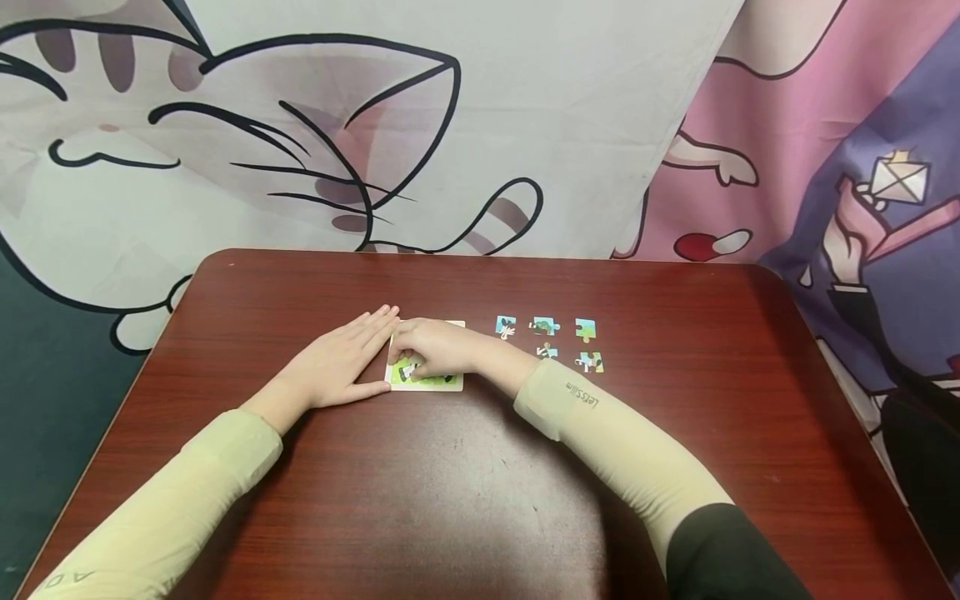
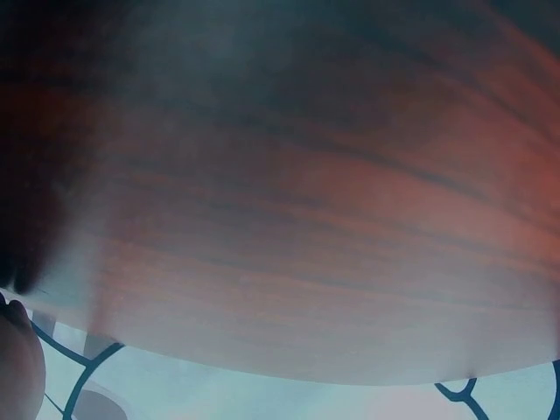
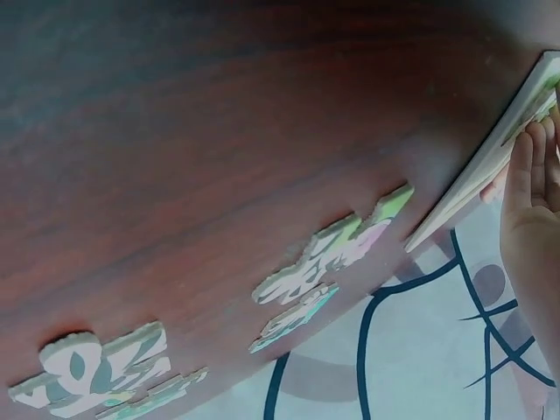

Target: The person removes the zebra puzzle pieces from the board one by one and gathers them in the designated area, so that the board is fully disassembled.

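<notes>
A small puzzle board with a pale rim and a green picture lies on the table, partly hidden under my right hand. That hand's fingers bend down onto the board's left part, with the thumb lower on the picture; whether a piece is between them is hidden. In the right wrist view, the right hand meets the board at the right edge. My left hand lies flat along the board's left side, fingers straight and thumb at its lower left corner. In the left wrist view only a bit of the hand shows.
Several loose jigsaw pieces lie in two rows right of the board, near the right forearm. The brown table ends at a far edge before a white cat-print cloth. A pink and purple printed cloth hangs at right.
</notes>
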Tool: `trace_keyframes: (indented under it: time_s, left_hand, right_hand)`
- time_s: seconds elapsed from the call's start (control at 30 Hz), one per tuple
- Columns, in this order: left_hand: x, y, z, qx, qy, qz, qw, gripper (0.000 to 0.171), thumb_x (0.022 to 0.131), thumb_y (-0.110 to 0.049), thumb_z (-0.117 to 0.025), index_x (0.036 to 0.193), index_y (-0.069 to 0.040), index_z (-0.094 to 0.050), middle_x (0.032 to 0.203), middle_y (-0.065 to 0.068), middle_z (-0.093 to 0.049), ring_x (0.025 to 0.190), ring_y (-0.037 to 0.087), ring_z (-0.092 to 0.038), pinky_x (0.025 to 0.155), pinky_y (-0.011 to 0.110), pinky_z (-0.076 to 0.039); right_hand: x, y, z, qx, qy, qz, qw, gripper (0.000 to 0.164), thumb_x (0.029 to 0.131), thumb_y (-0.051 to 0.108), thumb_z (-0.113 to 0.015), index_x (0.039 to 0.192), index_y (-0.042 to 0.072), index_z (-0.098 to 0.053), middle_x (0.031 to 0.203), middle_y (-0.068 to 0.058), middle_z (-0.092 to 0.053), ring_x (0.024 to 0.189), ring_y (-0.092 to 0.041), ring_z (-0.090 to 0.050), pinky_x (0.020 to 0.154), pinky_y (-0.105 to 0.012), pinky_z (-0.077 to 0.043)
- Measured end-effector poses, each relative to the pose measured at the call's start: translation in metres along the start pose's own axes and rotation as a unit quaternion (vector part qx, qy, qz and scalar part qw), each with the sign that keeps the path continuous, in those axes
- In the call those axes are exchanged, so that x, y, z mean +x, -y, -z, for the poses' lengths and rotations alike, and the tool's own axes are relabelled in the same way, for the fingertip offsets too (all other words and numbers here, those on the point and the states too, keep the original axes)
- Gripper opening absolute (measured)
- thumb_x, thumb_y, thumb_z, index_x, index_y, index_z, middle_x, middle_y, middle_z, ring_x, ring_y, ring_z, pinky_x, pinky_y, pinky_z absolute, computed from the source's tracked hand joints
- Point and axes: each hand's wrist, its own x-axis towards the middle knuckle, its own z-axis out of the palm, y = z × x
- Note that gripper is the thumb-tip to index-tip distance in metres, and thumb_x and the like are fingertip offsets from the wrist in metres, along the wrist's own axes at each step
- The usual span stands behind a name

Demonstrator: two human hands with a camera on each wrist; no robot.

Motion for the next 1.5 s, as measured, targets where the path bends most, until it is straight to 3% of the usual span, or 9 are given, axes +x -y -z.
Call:
trace_keyframes:
  time_s: [0.6, 1.1, 1.5]
  left_hand:
    - [-0.0001, -0.0019, 0.0028, 0.0, 0.007, 0.001, 1.0, 0.091, 0.087, -0.065, -0.04, 0.148, -0.001, -0.018, 0.155, 0.015, -0.014, 0.143, 0.027, -0.012, 0.116, 0.04, -0.017]
    - [0.0001, -0.0021, 0.0028, -0.004, 0.007, 0.003, 1.0, 0.091, 0.088, -0.064, -0.041, 0.148, -0.001, -0.018, 0.155, 0.014, -0.014, 0.143, 0.026, -0.012, 0.116, 0.039, -0.017]
    - [0.0007, -0.0019, 0.0033, -0.003, 0.011, 0.002, 0.9999, 0.09, 0.088, -0.064, -0.04, 0.149, -0.001, -0.016, 0.155, 0.015, -0.013, 0.143, 0.026, -0.012, 0.116, 0.039, -0.017]
  right_hand:
    - [-0.0023, 0.0014, -0.0009, -0.003, -0.01, -0.008, 1.0, 0.03, 0.078, 0.014, -0.073, 0.106, 0.017, -0.064, 0.111, 0.004, -0.054, 0.106, -0.009, -0.047, 0.101, -0.022, -0.033]
    - [-0.0049, -0.0004, -0.0049, -0.014, -0.036, 0.031, 0.999, 0.027, 0.079, 0.012, -0.071, 0.104, 0.014, -0.062, 0.107, 0.006, -0.057, 0.113, -0.009, -0.048, 0.106, -0.02, -0.029]
    - [-0.0087, 0.003, -0.0026, -0.032, -0.047, 0.018, 0.998, 0.028, 0.079, 0.014, -0.072, 0.105, 0.016, -0.063, 0.112, 0.005, -0.055, 0.114, -0.012, -0.047, 0.107, -0.023, -0.029]
